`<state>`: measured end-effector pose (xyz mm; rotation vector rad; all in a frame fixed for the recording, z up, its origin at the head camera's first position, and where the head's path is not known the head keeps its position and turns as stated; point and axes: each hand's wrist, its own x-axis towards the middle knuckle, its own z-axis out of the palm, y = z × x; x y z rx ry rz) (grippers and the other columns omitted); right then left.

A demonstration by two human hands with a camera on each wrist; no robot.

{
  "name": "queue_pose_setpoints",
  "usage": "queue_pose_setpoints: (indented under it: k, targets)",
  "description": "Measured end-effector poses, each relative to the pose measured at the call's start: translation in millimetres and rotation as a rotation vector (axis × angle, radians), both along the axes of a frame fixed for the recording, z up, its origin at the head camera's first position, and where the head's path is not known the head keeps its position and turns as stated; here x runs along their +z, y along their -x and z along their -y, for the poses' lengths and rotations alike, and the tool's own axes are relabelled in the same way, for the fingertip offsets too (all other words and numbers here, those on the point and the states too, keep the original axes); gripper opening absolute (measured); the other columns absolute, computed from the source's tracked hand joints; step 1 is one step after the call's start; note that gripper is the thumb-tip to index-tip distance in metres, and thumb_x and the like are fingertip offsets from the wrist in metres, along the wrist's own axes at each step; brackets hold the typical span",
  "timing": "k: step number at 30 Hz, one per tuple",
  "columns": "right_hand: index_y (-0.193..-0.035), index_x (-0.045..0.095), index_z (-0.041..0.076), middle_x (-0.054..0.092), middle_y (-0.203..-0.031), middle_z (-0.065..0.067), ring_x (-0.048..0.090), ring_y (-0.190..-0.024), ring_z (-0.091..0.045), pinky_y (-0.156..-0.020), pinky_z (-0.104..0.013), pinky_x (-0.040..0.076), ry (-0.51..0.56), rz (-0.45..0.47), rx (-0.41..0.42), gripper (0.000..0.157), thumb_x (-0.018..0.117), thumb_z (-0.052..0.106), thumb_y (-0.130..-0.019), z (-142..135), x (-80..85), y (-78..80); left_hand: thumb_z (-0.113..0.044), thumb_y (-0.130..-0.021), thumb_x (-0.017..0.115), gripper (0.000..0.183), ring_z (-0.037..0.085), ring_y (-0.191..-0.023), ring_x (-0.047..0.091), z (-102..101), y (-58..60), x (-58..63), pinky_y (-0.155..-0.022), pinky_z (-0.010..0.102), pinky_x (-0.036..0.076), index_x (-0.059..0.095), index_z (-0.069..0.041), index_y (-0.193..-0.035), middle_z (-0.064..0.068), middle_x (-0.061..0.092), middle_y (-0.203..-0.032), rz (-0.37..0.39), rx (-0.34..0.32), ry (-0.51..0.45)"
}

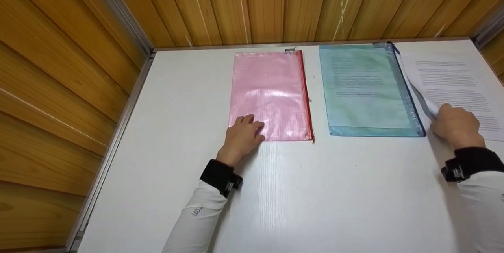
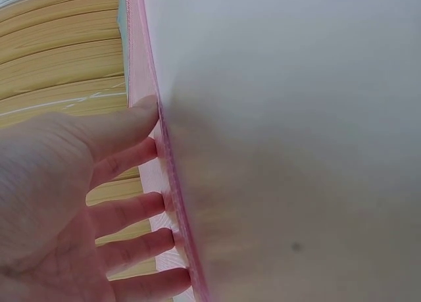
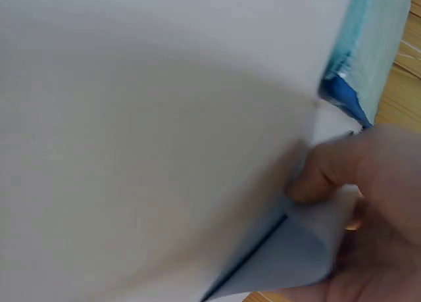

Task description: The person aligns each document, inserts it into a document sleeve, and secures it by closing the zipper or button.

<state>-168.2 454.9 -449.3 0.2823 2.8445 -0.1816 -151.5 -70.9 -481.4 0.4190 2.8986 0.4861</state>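
A pink translucent zip folder [image 1: 267, 95] with a red zipper lies flat on the white table. My left hand [image 1: 242, 137] rests on its near-left corner. In the left wrist view, the fingers [image 2: 128, 213] of that hand are spread along the folder's edge. To the right is a teal zip folder [image 1: 366, 91] with a dark blue zipper and a printed page showing through. Beside its zipper edge, my right hand [image 1: 456, 125] pinches the curled-up left edge of a printed paper sheet [image 1: 453, 84]. The right wrist view shows thumb and fingers on the bent paper [image 3: 296, 249].
The white table [image 1: 295, 198] meets a wood-panelled wall [image 1: 267, 5] along its far edge. Another panelled wall [image 1: 51, 107] runs down the left side. Both folders lie near the far edge, and the paper reaches the right edge.
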Motion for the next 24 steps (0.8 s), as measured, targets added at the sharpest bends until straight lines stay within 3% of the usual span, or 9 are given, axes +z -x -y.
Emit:
queue_pose_setpoints:
  k: [3, 7, 14, 18, 24]
  targets:
    - [-0.093, 0.049, -0.024, 0.053, -0.072, -0.037, 0.053, -0.06, -0.044, -0.05, -0.046, 0.042, -0.037, -0.089, 0.017, 0.025, 0.052, -0.001, -0.083, -3, -5.6, -0.8, -0.033, -0.095, 0.063, 0.04, 0.036, -0.136, 0.046, -1, -0.1, -1.1, -0.097, 0.056, 0.051, 0.064, -0.019, -0.132, 0.014, 0.051, -0.148, 0.007, 0.0, 0.009]
    - [-0.095, 0.051, -0.024, 0.054, -0.076, -0.039, 0.054, -0.061, -0.045, -0.051, -0.047, 0.042, -0.042, -0.139, 0.016, 0.022, 0.051, -0.005, -0.083, -8, -7.3, -2.3, -0.033, -0.096, 0.063, 0.04, 0.035, -0.137, 0.046, -2, -0.9, -1.8, -0.099, 0.056, 0.05, 0.063, -0.019, -0.133, 0.013, 0.05, -0.149, 0.02, 0.004, 0.017]
    - [-0.118, 0.045, -0.024, 0.052, -0.094, -0.05, 0.054, -0.068, -0.06, -0.053, -0.059, 0.042, 0.039, -0.335, -0.093, 0.042, 0.052, -0.007, -0.08, -13, -6.1, -13.0, -0.033, -0.096, 0.062, 0.041, 0.036, -0.138, 0.044, -2, -1.8, -1.2, -0.097, 0.056, 0.051, 0.062, -0.019, -0.134, 0.013, 0.049, -0.15, 0.024, 0.0, 0.004]
    - [-0.121, 0.044, -0.024, 0.051, -0.099, -0.053, 0.055, -0.076, -0.066, -0.057, -0.065, 0.044, 0.034, -0.436, -0.141, 0.045, 0.052, -0.01, -0.08, -5, -3.1, -18.2, -0.033, -0.096, 0.061, 0.04, 0.036, -0.137, 0.045, -1, -2.3, -0.7, -0.096, 0.056, 0.052, 0.063, -0.019, -0.134, 0.014, 0.049, -0.149, 0.009, -0.003, -0.009]
    - [-0.12, 0.048, -0.022, 0.053, -0.097, -0.052, 0.055, -0.073, -0.068, -0.053, -0.069, 0.044, 0.007, -0.597, -0.069, 0.04, 0.054, -0.012, -0.081, 18, 5.1, -19.8, -0.032, -0.096, 0.062, 0.041, 0.037, -0.137, 0.046, -1, -2.8, -1.2, -0.098, 0.057, 0.051, 0.062, -0.016, -0.134, 0.015, 0.05, -0.148, -0.005, 0.005, -0.025]
